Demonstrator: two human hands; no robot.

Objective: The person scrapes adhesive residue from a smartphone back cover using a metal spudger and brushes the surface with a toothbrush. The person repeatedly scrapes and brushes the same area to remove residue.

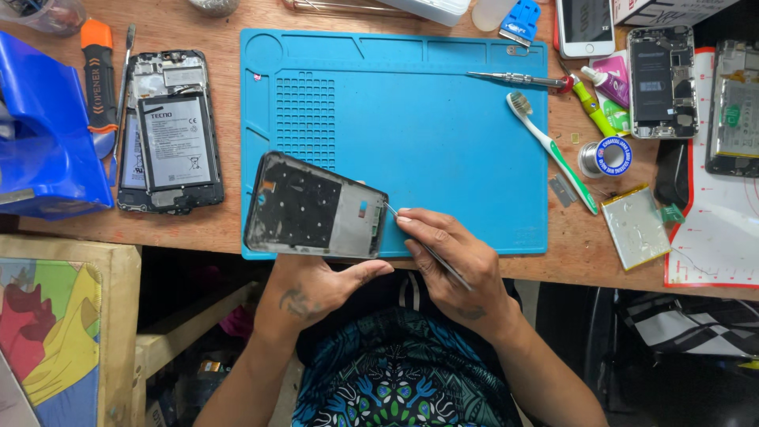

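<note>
Now, left hand (312, 289) gripping phone frame (315, 205) lengthwise left-right, right hand (455, 265) pinching probably tweezers (423, 247)

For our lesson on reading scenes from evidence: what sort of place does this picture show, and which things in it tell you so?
Most likely a phone repair bench. A blue work mat lies on a wooden table, opened phones lie around it, and the left hand holds a stripped phone frame while the right hand works on it with a thin metal tool.

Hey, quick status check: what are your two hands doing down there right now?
Left hand props the opened phone frame from below. Right hand pinches thin metal tweezers, tip at the frame's right edge. Blue work mat underneath; nothing blocking.
</note>
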